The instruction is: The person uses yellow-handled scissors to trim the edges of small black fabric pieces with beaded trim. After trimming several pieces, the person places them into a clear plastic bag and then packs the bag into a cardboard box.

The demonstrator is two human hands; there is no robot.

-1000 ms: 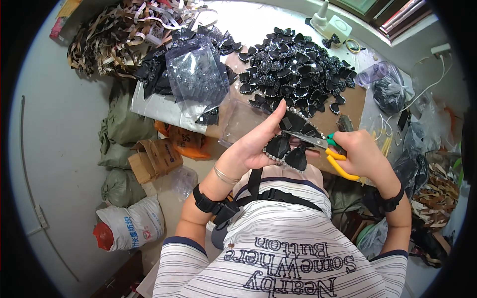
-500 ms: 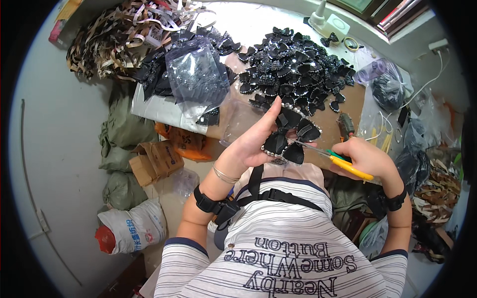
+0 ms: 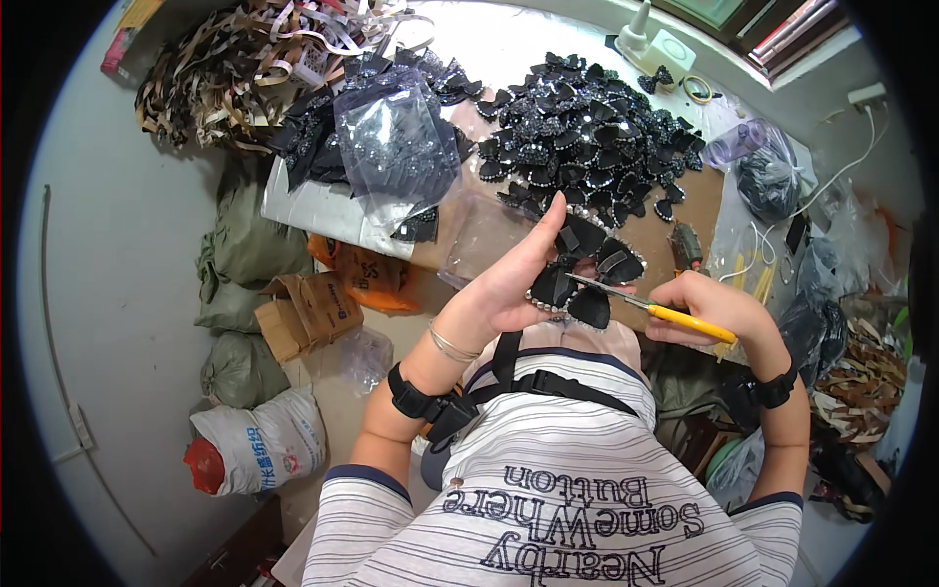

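While my left hand [image 3: 514, 284] is closed on a black bow [image 3: 585, 276] edged with small pale beads, pinching it at its left side with the fingers stretched up along it, I hold the bow just above my chest, in front of the table edge [image 3: 333, 220]. My right hand [image 3: 706, 308] is wrapped shut around the yellow handles of a pair of scissors [image 3: 650, 308], and the thin blades point left, their tips lying against the middle of the bow. I cannot tell how far apart the blades are.

Beyond the bow, a big heap of black bows [image 3: 587, 137] like it covers the brown tabletop. To the left of that heap lies a clear plastic bag [image 3: 396, 147] with more dark pieces inside, and farther left a tangle of brown and tan ribbon scraps [image 3: 230, 64]. Below the table on my left I see green sacks [image 3: 240, 259], a small cardboard box [image 3: 303, 313] and a white sack [image 3: 259, 455] on the floor.
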